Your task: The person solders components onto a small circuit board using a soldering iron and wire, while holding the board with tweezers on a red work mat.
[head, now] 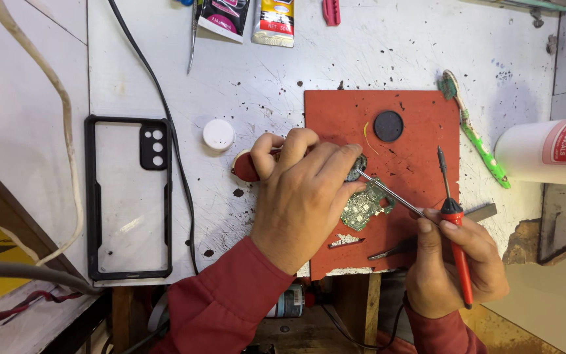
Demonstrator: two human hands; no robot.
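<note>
I see the red mat (420, 124) as my landmark. At its left edge my left hand (299, 196) curls around a red-ended tool (247, 166). At its lower right my right hand (450, 259) grips a red soldering iron (456, 229). Centred on it lies the green circuit board (367, 206).

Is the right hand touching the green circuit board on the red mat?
Apart. In the head view the right hand grips a red-handled soldering iron near the mat's edge, and bare red mat shows between its fingers and the circuit board.
</note>
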